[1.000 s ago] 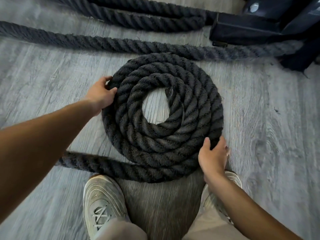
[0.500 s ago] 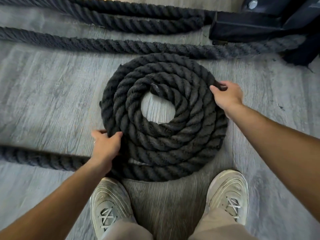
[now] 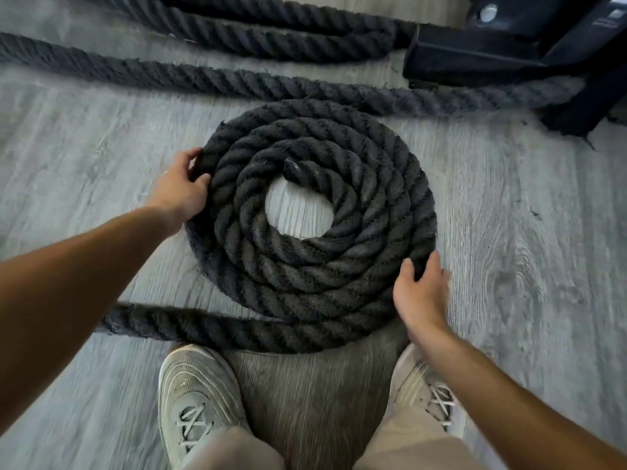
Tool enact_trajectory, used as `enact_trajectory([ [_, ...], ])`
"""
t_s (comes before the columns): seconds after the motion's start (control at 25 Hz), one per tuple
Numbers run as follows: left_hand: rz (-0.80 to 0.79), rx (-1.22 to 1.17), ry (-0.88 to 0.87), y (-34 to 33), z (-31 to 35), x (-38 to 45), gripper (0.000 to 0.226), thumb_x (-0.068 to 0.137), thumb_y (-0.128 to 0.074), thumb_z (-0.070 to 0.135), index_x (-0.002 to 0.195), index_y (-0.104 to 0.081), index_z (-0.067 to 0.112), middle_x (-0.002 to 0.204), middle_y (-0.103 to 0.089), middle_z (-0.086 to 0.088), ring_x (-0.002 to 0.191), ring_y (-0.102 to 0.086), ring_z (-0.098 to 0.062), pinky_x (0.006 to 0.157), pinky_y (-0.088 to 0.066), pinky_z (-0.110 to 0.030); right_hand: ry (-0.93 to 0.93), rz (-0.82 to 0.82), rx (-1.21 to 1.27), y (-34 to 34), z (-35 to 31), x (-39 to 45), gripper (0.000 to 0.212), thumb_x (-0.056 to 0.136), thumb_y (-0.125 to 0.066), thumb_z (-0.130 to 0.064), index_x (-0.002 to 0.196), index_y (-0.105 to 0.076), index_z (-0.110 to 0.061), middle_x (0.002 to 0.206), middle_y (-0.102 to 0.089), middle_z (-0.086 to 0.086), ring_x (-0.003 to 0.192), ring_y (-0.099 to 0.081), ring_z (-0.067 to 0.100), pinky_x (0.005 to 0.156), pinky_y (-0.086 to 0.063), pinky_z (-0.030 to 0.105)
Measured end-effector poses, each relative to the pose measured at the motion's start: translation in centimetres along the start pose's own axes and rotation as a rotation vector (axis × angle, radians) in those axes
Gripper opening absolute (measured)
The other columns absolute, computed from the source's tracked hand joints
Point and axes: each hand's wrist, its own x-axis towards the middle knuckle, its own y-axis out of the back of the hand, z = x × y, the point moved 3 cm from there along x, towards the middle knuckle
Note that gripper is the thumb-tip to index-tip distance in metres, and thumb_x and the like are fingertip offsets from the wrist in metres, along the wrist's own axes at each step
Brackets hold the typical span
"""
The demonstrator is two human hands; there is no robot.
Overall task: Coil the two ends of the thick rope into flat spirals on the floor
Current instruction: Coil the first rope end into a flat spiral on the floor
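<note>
Left hand [image 3: 178, 189] gripped the rope spiral [image 3: 312, 225] at its left edge; right hand [image 3: 419, 295], fingers loosely spread, pressed its lower-right edge.

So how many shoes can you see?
2. The left shoe is at the bottom, just below the rope tail leaving the coil. The right shoe is at bottom right, partly hidden by the right forearm. Both stand on the grey floor.
</note>
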Motion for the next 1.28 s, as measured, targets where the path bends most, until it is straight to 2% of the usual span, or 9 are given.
enact_trajectory([
  [0.2,0.181,-0.127,0.133,-1.1,-2.3,-8.1,0.058,0.092,-0.052,0.021,0.147,-0.036,0.032,0.130,-0.059,-0.009,0.120,-0.056,-0.030,0.106,-0.047,-0.048,0.154,0.006,-0.046,2.2,-5.9,8.2,0.048,0.098,-0.057,-0.037,0.142,-0.055,-0.018,0.139,-0.056,0.012,0.125,-0.055,0.032,0.108,-0.044,0.040],
  [0.4,0.147,-0.274,0.406,-3.9,-3.1,-15.4,0.087,0.070,-0.055,0.037,0.151,-0.024,0.033,0.143,-0.042,-0.016,0.127,-0.046,-0.036,0.112,-0.038,-0.052,0.113,0.047,0.099,3.3,-12.0,13.1,0.034,0.085,-0.071,-0.043,0.111,-0.075,-0.022,0.113,-0.072,-0.003,0.107,-0.067,0.018,0.093,-0.052,0.029],
  [0.52,0.245,-0.159,0.349,-0.9,-1.0,-10.0,0.078,0.071,-0.052,0.041,0.148,-0.035,0.038,0.145,-0.034,-0.014,0.125,-0.048,-0.036,0.111,-0.040,-0.052,0.169,0.065,0.114,2.6,-9.9,10.3,0.039,0.091,-0.066,-0.033,0.128,-0.063,-0.025,0.129,-0.060,-0.001,0.118,-0.059,0.020,0.100,-0.049,0.034],
  [0.68,0.026,-0.038,0.114,0.8,3.4,-1.7,0.066,0.083,-0.063,0.045,0.145,-0.046,0.033,0.141,-0.056,-0.010,0.121,-0.059,-0.027,0.107,-0.047,-0.044,-0.096,0.070,0.120,0.9,-1.6,2.2,0.063,0.100,-0.052,-0.044,0.155,-0.029,-0.025,0.159,-0.025,0.015,0.144,-0.030,0.042,0.112,-0.035,0.058],
  [0.8,-0.066,0.207,-0.013,0.0,4.7,1.1,0.055,0.093,-0.058,0.025,0.146,-0.045,0.035,0.138,-0.060,-0.009,0.120,-0.059,-0.029,0.102,-0.047,-0.037,-0.079,0.022,0.069,-0.3,1.0,-1.9,0.068,0.103,-0.046,-0.042,0.160,-0.014,-0.023,0.164,-0.015,0.018,0.146,-0.028,0.042,0.114,-0.032,0.052],
  [0.92,-0.014,0.348,-0.018,-0.1,3.8,0.3,0.071,0.084,-0.050,0.006,0.148,-0.041,0.034,0.137,-0.056,-0.016,0.122,-0.055,-0.036,0.103,-0.048,-0.045,-0.029,-0.012,0.002,0.3,0.3,-0.2,0.068,0.105,-0.046,-0.039,0.161,-0.014,-0.019,0.167,-0.011,0.015,0.149,-0.025,0.038,0.116,-0.027,0.044],
  [1.04,0.035,0.254,0.071,0.4,2.0,-3.3,0.066,0.084,-0.051,0.009,0.147,-0.038,0.025,0.137,-0.050,-0.023,0.123,-0.051,-0.040,0.105,-0.045,-0.052,0.116,-0.016,-0.023,2.1,-2.7,4.6,0.058,0.103,-0.053,-0.033,0.156,-0.035,-0.018,0.156,-0.035,0.014,0.139,-0.041,0.034,0.114,-0.032,0.038],
  [1.16,0.022,0.118,0.171,-0.6,-1.0,-9.8,0.058,0.088,-0.058,0.016,0.140,-0.032,0.016,0.135,-0.045,-0.026,0.121,-0.051,-0.043,0.104,-0.045,-0.055,0.187,0.000,0.075,3.6,-7.0,9.8,0.047,0.091,-0.071,-0.037,0.133,-0.063,-0.019,0.124,-0.067,0.005,0.111,-0.064,0.022,0.102,-0.048,0.031],
  [1.28,-0.069,0.039,0.291,-1.6,-2.9,-14.5,0.062,0.082,-0.069,0.024,0.126,-0.025,0.026,0.125,-0.055,-0.025,0.108,-0.060,-0.042,0.095,-0.052,-0.055,0.146,0.011,0.176,3.7,-9.4,12.2,0.047,0.082,-0.079,-0.045,0.123,-0.071,-0.022,0.117,-0.072,-0.003,0.107,-0.068,0.015,0.100,-0.052,0.032],
])
